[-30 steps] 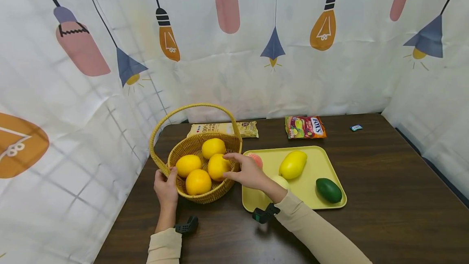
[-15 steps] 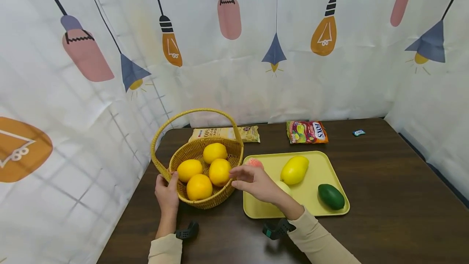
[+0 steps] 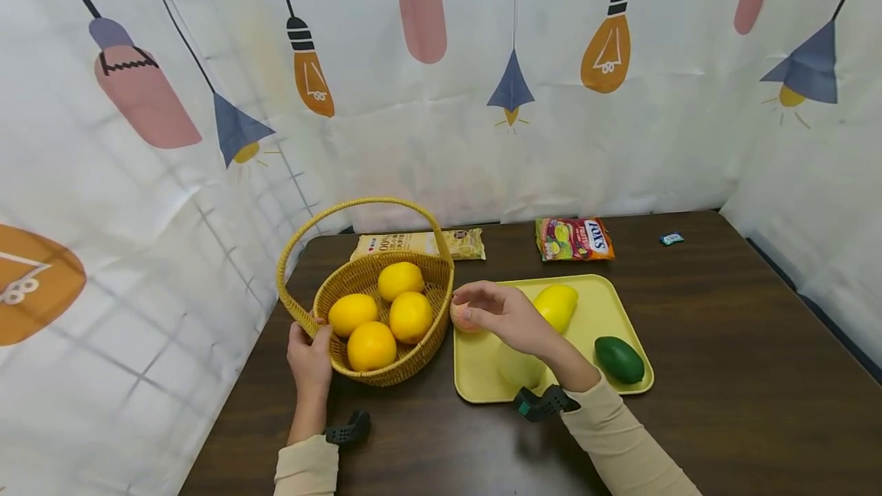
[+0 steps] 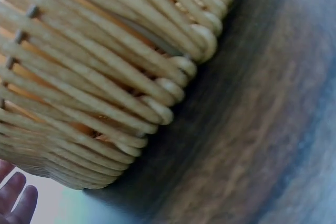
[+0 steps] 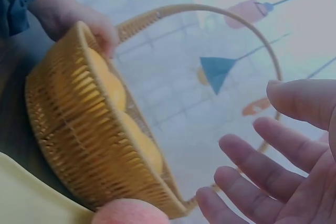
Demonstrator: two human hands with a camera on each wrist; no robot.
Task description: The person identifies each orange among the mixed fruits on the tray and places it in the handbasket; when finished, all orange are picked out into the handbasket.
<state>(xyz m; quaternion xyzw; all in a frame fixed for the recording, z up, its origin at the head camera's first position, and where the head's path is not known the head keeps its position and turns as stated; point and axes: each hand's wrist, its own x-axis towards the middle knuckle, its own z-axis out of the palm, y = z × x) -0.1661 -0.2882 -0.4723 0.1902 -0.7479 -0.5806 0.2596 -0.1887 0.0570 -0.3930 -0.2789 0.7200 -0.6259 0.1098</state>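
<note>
My left hand (image 3: 310, 366) grips the rim of a yellow wicker basket (image 3: 386, 375) at the foot of its handle, thumb on top. Inside lie several round yellow-orange fruits (image 3: 372, 346). In the left wrist view the woven wall (image 4: 94, 66) fills much of the frame. Over the left end of a yellow tray (image 3: 482, 373), my right hand (image 3: 513, 324) hovers with fingers loosely bent and apart from the thumb. Just beyond its fingertips shows a pink peach (image 3: 463, 321), partly covered by the hand. In the right wrist view, the peach (image 5: 130, 213) appears below the fingers.
On the tray also lie a pale green fruit (image 3: 518, 367), a yellow fruit (image 3: 560, 303) and a dark green avocado-shaped fruit (image 3: 619, 360). Behind are a beige snack packet (image 3: 465, 243), a colourful sweets bag (image 3: 574, 239) and a small blue wrapper (image 3: 671, 239).
My right hand has moved right, away from the fruits in the basket, to above the peach on the tray. The left hand keeps its grip on the basket rim.
</note>
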